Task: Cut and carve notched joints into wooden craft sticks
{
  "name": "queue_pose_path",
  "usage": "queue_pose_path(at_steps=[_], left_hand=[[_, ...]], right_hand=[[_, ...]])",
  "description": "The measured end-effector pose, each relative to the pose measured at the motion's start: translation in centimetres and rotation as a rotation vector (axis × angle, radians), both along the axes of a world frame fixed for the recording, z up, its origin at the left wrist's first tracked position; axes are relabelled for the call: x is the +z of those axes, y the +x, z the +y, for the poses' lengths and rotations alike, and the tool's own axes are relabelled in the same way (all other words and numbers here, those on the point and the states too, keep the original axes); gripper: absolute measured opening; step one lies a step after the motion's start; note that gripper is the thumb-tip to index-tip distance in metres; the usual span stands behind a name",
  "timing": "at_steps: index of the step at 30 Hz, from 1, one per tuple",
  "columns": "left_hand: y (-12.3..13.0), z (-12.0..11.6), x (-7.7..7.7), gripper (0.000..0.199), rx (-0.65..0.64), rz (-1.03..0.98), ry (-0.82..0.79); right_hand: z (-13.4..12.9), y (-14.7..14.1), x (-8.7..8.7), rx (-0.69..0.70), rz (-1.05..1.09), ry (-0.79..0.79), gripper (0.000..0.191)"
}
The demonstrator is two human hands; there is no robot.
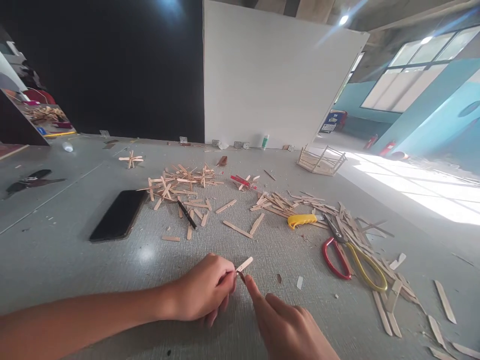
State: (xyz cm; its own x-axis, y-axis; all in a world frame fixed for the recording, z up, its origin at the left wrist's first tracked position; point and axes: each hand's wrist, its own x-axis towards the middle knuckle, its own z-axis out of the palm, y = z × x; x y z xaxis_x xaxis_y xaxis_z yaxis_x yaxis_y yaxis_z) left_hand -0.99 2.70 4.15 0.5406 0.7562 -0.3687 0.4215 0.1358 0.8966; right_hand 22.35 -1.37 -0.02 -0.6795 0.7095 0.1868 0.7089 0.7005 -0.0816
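Between the closed fingers of my left hand (210, 287) is a wooden craft stick (245, 264), its rounded end pointing away to the right. My right hand (287, 322) is closed around a thin, dark, blade-like tool (241, 275), mostly hidden under the fingers. The index finger lies stretched along this tool, and its tip meets the craft stick beside my left fingertips. Two craft sticks joined in a V (250, 234) lie on the table just beyond my hands. Right of my right hand are a brown scrap (279, 278) and a pale scrap (299, 283).
Scissors (337, 239) with red and yellow handles and a yellow-handled cutter (302, 220) lie on loose sticks at right. A black phone (119, 216), a black pen (186, 215) and piled stick pieces (183, 175) are at left. A stick frame (321, 161) stands farther back.
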Motion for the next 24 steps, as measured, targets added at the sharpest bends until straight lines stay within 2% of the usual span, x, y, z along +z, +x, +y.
queue_pose_path(at_steps=[2,4,8,12,24], left_hand=[[0.0,0.1,-0.1,0.031,-0.002,-0.021,-0.019],[0.1,0.2,-0.1,0.031,0.021,-0.06,-0.038],[0.2,-0.1,0.1,0.038,0.133,-0.144,-0.003],[0.2,-0.7,0.3,0.044,0.161,-0.2,0.032],[-0.3,-0.9,0.1,0.045,0.148,-0.275,0.148]], right_hand=[[0.4,0.7,-0.8,-0.001,0.137,-0.083,0.072],[0.9,1.2,-0.9,0.007,0.247,-0.121,0.069],[2.1,1.5,0.7,0.003,0.362,-0.104,0.061],[2.5,1.3,1.5,0.031,0.452,-0.116,0.055],[2.5,1.3,-0.1,0.05,0.598,-0.165,0.048]])
